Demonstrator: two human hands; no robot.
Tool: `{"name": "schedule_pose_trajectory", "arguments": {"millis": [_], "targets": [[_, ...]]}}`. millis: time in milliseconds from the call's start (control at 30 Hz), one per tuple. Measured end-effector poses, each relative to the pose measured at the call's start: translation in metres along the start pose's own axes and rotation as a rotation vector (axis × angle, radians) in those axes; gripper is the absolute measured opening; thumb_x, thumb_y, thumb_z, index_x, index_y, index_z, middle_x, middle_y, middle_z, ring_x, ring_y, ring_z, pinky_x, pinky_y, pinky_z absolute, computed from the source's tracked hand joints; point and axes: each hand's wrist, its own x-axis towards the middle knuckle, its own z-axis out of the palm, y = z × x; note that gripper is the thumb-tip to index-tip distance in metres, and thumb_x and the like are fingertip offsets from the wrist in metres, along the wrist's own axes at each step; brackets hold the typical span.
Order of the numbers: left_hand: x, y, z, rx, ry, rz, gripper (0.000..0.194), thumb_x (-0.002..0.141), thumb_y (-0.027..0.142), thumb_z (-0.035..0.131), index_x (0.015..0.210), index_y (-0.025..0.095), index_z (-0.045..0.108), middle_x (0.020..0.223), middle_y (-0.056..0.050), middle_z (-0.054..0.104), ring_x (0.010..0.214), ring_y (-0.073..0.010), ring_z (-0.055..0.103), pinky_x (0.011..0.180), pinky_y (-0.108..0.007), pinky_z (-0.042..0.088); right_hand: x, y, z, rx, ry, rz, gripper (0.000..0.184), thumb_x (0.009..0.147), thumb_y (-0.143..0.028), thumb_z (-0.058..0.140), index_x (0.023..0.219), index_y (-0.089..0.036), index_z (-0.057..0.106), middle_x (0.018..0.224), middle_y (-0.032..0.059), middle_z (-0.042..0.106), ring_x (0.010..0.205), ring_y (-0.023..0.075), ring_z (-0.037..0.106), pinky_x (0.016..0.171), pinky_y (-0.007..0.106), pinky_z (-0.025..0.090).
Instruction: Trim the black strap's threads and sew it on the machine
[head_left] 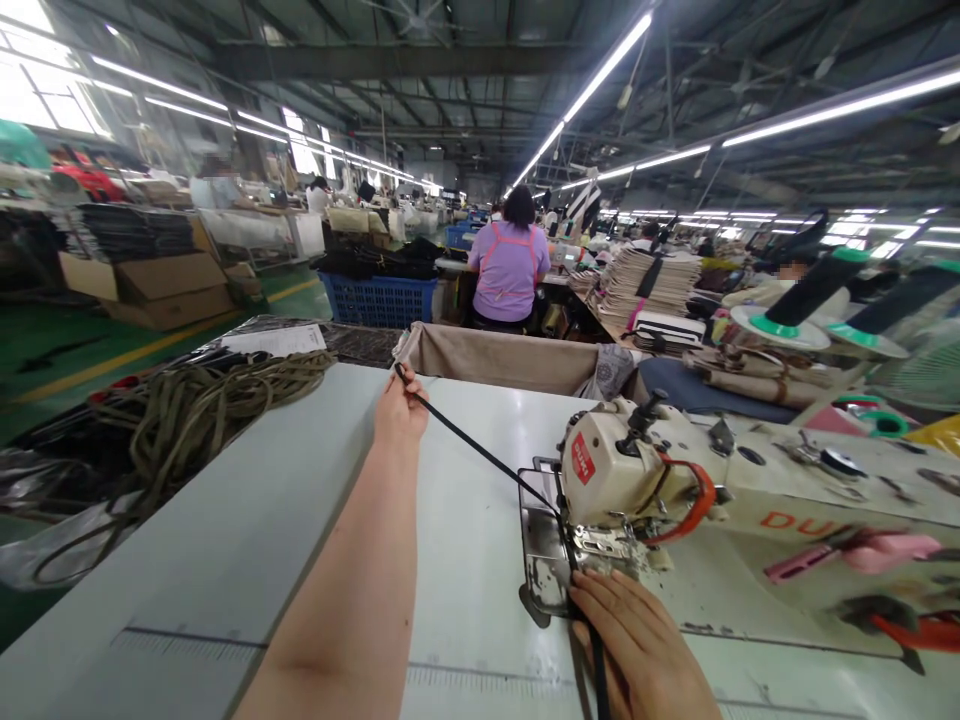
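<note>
A narrow black strap (pixel 480 447) runs taut and slanting from my left hand to the sewing machine (pixel 611 465). My left hand (pixel 403 408) is closed around its far end, beyond the machine head, with the arm stretched forward. Under the needle area the strap crosses the metal needle plate (pixel 544 545), where the machine head hides part of it. My right hand (pixel 637 640) rests at the near side of the plate, fingers together over the strap and thumb beneath. From there the strap trails down past the bottom of the view.
Olive-brown straps (pixel 202 400) lie heaped at the table's left edge. A beige cloth-lined bin (pixel 502 360) stands behind the white table (pixel 465 620). Beyond it sits a person in a purple top (pixel 510 270), near a blue crate (pixel 382 297). Thread cones (pixel 814 290) stand at right.
</note>
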Motion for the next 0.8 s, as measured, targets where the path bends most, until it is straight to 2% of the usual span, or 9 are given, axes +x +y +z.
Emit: {"name": "schedule_pose_trajectory", "arguments": {"millis": [100,233,500,700,800], "targets": [[-0.001,0.004,0.0,-0.04,-0.07,-0.031,0.025,0.107,0.015,0.052,0.086,0.015,0.065,0.06,0.007,0.055,0.036,0.0014,0.037,0.036,-0.011,0.027,-0.002,0.001,0.002,-0.003,-0.002,0.0,0.028,0.103,-0.027,0.058,0.125,-0.02,0.073,0.128,0.0081,0.076,0.115,0.0259,0.074,0.103,0.043,0.06],[0.002,0.009,-0.003,-0.082,-0.125,-0.018,0.03,0.109,0.021,0.051,0.082,0.016,0.062,0.059,0.007,0.054,0.037,0.0006,0.036,0.037,-0.012,0.029,-0.002,0.003,0.002,-0.001,0.02,-0.016,0.028,0.103,-0.028,0.057,0.125,-0.02,0.073,0.127,0.0074,0.077,0.114,0.0249,0.074,0.103,0.041,0.06],[0.01,0.009,-0.009,-0.033,-0.143,0.048,0.031,0.109,0.025,0.052,0.08,0.017,0.06,0.059,0.008,0.053,0.037,0.0002,0.034,0.039,-0.012,0.03,0.004,-0.001,-0.001,0.012,0.005,0.015,0.028,0.103,-0.026,0.058,0.125,-0.02,0.074,0.127,0.0077,0.076,0.116,0.0246,0.073,0.105,0.041,0.058],[0.014,0.004,-0.012,0.26,-0.092,0.145,0.033,0.11,0.027,0.046,0.081,0.017,0.058,0.061,0.006,0.05,0.041,-0.0016,0.031,0.043,-0.013,0.03,0.001,-0.001,0.002,0.022,0.015,0.022,0.028,0.102,-0.025,0.058,0.124,-0.02,0.074,0.126,0.0078,0.077,0.115,0.0249,0.073,0.104,0.042,0.059],[0.015,-0.002,-0.014,0.521,-0.053,0.209,0.025,0.108,0.033,0.051,0.089,0.019,0.06,0.069,0.004,0.054,0.047,-0.0043,0.04,0.049,-0.015,0.036,-0.002,-0.001,0.003,0.038,0.022,0.031,0.027,0.102,-0.024,0.059,0.124,-0.02,0.074,0.125,0.0083,0.077,0.115,0.025,0.073,0.105,0.042,0.059]]}}
